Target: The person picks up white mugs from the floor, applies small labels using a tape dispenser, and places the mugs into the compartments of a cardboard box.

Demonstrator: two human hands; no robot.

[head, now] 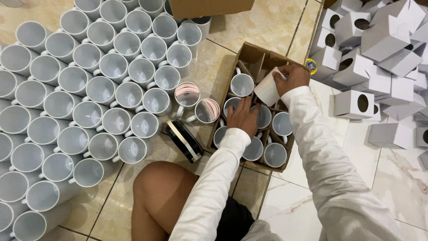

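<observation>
Two hands work over the open brown cardboard box with dividers (249,56) at centre frame. Your right hand (292,78) grips a plain white ceramic mug (267,89), tilted, just above the box's upper cells; lift it straight so its handle clears the dividers. Your left hand (243,117) lies flat, fingers spread, on the middle cells, bracing them. Most cells showing hold a white mug, mouth up. Loose mugs (89,89) crowd the tile floor (276,22) at left; small white cartons with round holes (354,103) pile at right.
</observation>
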